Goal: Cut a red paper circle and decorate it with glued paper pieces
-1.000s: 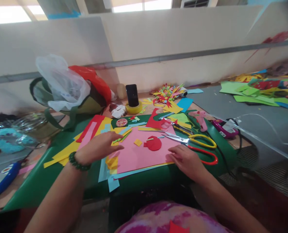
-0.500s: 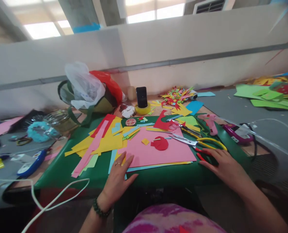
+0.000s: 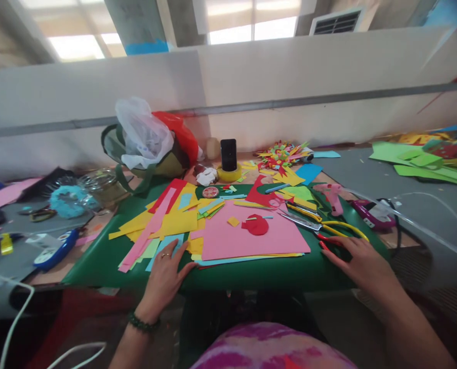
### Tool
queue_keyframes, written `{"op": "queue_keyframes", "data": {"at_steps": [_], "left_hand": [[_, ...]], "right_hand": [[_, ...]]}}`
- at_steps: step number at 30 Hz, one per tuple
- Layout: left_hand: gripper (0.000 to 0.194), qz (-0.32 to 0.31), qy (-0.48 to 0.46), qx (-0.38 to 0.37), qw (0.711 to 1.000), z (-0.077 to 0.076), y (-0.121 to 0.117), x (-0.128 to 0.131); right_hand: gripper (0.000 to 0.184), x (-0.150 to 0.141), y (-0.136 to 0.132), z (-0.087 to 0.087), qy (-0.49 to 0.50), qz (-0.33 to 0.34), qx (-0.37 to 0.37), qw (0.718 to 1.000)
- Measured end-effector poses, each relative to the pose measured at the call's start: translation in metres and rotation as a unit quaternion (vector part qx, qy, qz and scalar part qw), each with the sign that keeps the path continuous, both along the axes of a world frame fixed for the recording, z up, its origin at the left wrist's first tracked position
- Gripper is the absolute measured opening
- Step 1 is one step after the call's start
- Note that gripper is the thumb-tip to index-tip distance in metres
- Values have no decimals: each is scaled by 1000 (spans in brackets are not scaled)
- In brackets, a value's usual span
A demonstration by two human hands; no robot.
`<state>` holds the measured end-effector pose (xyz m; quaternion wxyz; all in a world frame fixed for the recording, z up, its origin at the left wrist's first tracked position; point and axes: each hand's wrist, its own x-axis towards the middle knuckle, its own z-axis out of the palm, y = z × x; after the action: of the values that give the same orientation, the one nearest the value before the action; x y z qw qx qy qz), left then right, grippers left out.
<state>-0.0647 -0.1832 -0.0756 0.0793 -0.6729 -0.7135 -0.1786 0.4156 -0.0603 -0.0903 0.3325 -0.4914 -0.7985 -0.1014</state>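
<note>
My left hand [image 3: 165,271], with a ring and a dark green bead bracelet, lies with fingers spread on light blue paper [image 3: 177,239] at the left of the stack. My right hand [image 3: 357,261] has its thumb and fingers at the red handle of a pair of scissors [image 3: 305,222]. The other handle is yellow, and the blades point left over the pink sheet [image 3: 228,241]. On that sheet lie a red paper cutout [image 3: 257,225], roundish with a small tab, and a small yellow square [image 3: 233,221]. Blue and yellow sheets show beneath the pink one.
A pink glue gun [image 3: 333,197] and a yellow-handled cutter [image 3: 303,210] lie at the right. Paper strips [image 3: 151,230] cover the left of the green mat [image 3: 93,261]. Behind stand a phone [image 3: 229,155] and a bag [image 3: 162,159]. A white cable [image 3: 18,307] hangs left.
My left hand has moved left, and the light blue paper under it has slid left out of the stack. The scissors have shifted slightly right with my right hand.
</note>
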Motion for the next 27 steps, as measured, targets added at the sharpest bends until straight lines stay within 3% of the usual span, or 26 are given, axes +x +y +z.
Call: {"op": "queue_keyframes", "data": {"at_steps": [3,6,10,12,15,20,27], "left_hand": [[59,14,20,4,1000,9,5,-3],[62,-40,12,7,999,21,8,9],[53,-149,-20,-37,988,29,15,34],[48,-161,-35,-58,985,29,19,41],[42,-156,-48,-70,984,27,23,40],[39,-163,-42,-53,984,29,25,37],[22,-203,-41,-13,978,34,29,50]], "right_hand": [[53,-2,0,7,-27,-15,-16,999],[49,-16,-7,21,-21,-22,7,1000],[29,-65,-19,39,2,109,-40,993],[33,-91,-19,42,-19,167,-90,982],[35,-112,-14,42,-50,202,-148,967],[19,-111,-7,41,-57,232,-142,961],[14,-120,-13,47,-50,275,-105,954]]}}
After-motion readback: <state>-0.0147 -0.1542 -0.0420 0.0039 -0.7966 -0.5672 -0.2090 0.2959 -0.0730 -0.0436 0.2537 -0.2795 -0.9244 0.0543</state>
